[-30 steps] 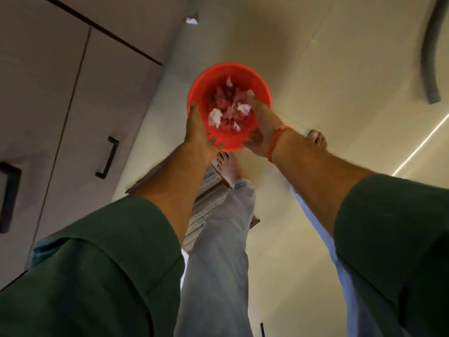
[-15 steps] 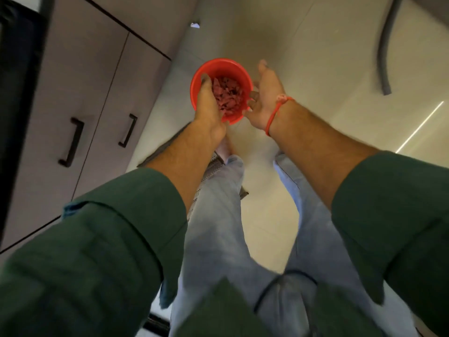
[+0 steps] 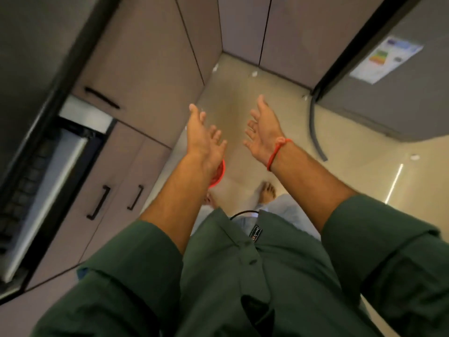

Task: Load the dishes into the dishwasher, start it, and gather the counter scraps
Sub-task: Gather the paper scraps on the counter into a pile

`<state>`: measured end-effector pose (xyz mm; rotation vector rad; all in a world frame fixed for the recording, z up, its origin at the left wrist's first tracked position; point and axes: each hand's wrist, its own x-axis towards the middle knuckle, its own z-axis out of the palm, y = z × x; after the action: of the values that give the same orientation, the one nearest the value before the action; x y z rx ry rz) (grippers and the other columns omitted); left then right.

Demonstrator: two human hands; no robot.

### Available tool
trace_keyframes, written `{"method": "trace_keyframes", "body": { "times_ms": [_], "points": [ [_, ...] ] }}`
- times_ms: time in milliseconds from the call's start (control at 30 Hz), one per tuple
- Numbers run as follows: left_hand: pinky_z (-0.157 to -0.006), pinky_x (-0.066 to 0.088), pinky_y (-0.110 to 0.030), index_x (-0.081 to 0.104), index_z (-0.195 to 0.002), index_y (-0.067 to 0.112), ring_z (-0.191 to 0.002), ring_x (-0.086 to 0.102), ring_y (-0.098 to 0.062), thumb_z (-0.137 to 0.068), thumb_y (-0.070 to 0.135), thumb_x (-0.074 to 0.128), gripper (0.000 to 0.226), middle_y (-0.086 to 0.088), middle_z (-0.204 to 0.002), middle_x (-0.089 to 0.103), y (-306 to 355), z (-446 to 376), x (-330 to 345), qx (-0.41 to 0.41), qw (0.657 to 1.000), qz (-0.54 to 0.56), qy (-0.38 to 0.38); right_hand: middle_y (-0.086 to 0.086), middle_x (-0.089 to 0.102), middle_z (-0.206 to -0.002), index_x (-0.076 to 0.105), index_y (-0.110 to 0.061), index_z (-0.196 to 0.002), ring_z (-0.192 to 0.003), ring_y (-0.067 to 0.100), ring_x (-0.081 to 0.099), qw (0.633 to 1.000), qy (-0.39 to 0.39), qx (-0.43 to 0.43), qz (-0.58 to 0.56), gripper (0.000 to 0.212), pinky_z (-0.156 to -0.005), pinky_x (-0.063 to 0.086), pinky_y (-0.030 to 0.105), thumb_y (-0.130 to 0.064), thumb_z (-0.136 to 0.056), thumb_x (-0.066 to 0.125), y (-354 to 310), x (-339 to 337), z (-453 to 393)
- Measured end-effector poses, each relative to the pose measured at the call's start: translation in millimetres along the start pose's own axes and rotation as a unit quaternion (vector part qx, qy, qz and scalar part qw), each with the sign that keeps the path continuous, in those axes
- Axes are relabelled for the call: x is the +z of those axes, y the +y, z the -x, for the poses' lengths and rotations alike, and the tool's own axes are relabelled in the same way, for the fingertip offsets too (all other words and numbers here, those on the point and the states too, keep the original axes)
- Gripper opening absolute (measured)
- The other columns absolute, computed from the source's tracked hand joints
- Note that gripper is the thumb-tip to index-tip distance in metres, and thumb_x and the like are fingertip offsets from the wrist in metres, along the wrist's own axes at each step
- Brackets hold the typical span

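Both hands up in front of the body, palms facing each other, apart, nothing between them. Left hand (image 3: 204, 137): fingers straight and spread, holds nothing. Right hand (image 3: 263, 132): fingers loosely extended, also holds nothing; red thread band (image 3: 277, 152) on that wrist. Red bowl (image 3: 217, 175) sits below the left wrist, only a sliver of rim and inner wall visible past the forearm (rest is hidden, contents not readable). Can't tell whether it's on the floor or resting on something; neither hand touches it. Bare feet (image 3: 268, 190) on the beige tile floor (image 3: 243, 93), just beside the bowl in frame. Left side: grey-brown cabinet doors (image 3: 150, 69) with black handles, plus a dark built-in appliance (image 3: 48, 178) with a pale bar across its front, blurred. Top right: grey appliance (image 3: 388, 93) with an energy label sticker (image 3: 386, 60), and a grey hose (image 3: 315, 132) curving down onto the floor beside it. Green sleeves (image 3: 379, 251) rolled up at the forearms.
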<state>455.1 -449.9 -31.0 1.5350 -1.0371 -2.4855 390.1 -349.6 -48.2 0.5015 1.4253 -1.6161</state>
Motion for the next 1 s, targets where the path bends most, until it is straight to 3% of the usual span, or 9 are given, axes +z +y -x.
{"method": "trace_keyframes", "body": {
  "times_ms": [333, 600, 1000],
  "points": [
    [-0.120, 0.026, -0.049, 0.034, -0.156, 0.030, -0.150, 0.029, -0.030, -0.098, 0.069, 0.033, 0.069, -0.014, -0.163, 0.027, 84, 45, 137, 0.158, 0.984, -0.009, -0.075, -0.002, 0.015, -0.167, 0.018, -0.024, -0.160, -0.153, 0.020, 0.018, 0.977, 0.007, -0.203, 0.060, 0.075, -0.121, 0.018, 0.044, -0.067, -0.100, 0.027, -177, -34, 43],
    [-0.121, 0.028, -0.048, 0.035, -0.155, 0.030, -0.149, 0.030, -0.028, -0.101, 0.065, 0.033, 0.066, -0.013, -0.163, 0.028, 155, 68, 219, 0.280, 0.953, -0.043, -0.109, 0.000, 0.019, -0.167, 0.020, -0.023, -0.160, -0.152, 0.019, 0.021, 0.953, -0.018, -0.280, 0.116, 0.082, -0.124, 0.014, 0.048, -0.073, -0.096, 0.029, -301, -27, 50],
    [-0.118, 0.032, -0.045, 0.036, -0.155, 0.028, -0.147, 0.034, -0.026, -0.101, 0.063, 0.034, 0.064, -0.010, -0.162, 0.032, 247, -25, 280, 0.309, 0.944, -0.047, -0.107, 0.000, 0.034, -0.160, 0.032, -0.017, -0.155, -0.148, 0.015, 0.030, 0.917, -0.017, -0.360, 0.172, 0.053, -0.124, 0.021, 0.041, -0.043, -0.109, 0.030, -402, 6, -34]
  ]
}}
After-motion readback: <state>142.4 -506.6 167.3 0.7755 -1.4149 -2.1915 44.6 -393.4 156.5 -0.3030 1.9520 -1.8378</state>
